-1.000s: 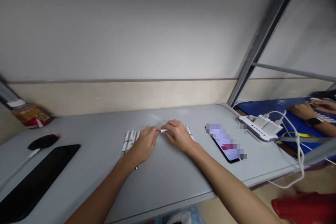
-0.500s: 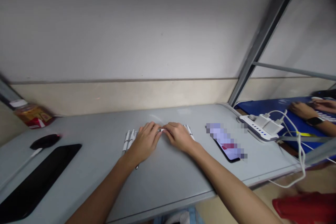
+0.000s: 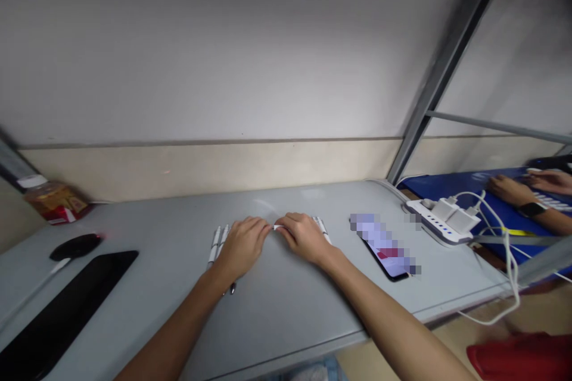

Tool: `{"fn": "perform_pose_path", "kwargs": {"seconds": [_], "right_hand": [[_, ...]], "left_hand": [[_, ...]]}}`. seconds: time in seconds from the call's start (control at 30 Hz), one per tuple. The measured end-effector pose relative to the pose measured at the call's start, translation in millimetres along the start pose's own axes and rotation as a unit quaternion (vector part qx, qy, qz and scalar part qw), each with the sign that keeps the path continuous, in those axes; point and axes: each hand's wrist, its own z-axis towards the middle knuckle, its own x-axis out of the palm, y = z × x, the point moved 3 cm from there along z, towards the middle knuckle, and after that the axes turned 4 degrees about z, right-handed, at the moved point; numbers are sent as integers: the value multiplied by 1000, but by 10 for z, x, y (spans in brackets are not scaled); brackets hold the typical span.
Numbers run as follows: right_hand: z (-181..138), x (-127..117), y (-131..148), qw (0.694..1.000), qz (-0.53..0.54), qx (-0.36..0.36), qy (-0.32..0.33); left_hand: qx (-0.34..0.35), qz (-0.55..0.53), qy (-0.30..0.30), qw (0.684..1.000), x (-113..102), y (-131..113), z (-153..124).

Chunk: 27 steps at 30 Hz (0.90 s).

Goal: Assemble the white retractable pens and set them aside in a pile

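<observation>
My left hand and my right hand meet over the desk, fingertips almost touching. Both are closed on a slim white pen, of which only a short piece shows in the gap between them. Fingers cover most of it, so I cannot tell whether it is whole or in parts. Beside and partly beneath my left hand lie several white pens with dark bands, their metal tips poking out below the wrist. More white pens lie just behind my right hand, partly hidden by it.
To the right rests a phone, then a white power strip with chargers and looping cables. A black mat-like slab, a dark mouse-like object and a drink bottle occupy the left. Another person's hands are beyond the metal post.
The whole scene sits slightly lower in view as my head shifts. My hands stay together on the pen, with a slightly wider gap between the fingertips.
</observation>
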Motion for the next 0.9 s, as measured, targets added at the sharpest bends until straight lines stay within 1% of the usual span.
{"fn": "perform_pose_path", "kwargs": {"seconds": [0.07,0.17,0.2,0.3,0.33,0.37,0.47,0.5,0.53,0.57,0.67,0.7,0.73,0.77,0.83,0.9], "right_hand": [[2,11,2,1000,2,-4,5],[5,10,8,1000,7,-9,2],[5,7,9,1000,6,-9,0],[4,0,10,1000,-2,-8,-2],[4,2,11,1000,-4,-10,0],[4,5,13,1000,-4,-12,2],[10,8,19,1000,3,-15,5],[12,5,20,1000,5,-13,3],[13,-1,19,1000,5,-9,0],[12,-8,19,1000,5,-5,-2],[2,-13,25,1000,1,3,1],[-2,-4,29,1000,6,4,6],[-6,8,33,1000,18,8,11],[-8,24,32,999,35,17,15],[-7,63,17,995,89,48,20],[1,107,-9,982,167,80,40]], "left_hand": [[13,-31,-15,999,-11,-6,1],[11,-54,-67,996,-34,0,2],[3,-48,-67,997,-26,11,2],[-7,-24,-14,1000,34,42,0],[-3,-23,-6,1000,45,42,-3],[2,-24,-14,1000,44,37,-6],[-7,-19,-96,995,-9,14,-18],[-15,-9,-110,994,-20,10,-21],[-23,1,-107,994,-19,11,-20],[-27,11,-86,996,-6,17,-17],[-12,26,20,999,71,51,-9],[-5,24,42,999,87,62,-9],[4,24,50,998,92,67,-9],[13,28,45,999,84,66,-9],[38,52,13,998,42,40,-9],[70,88,-8,994,-4,-6,-13]]}}
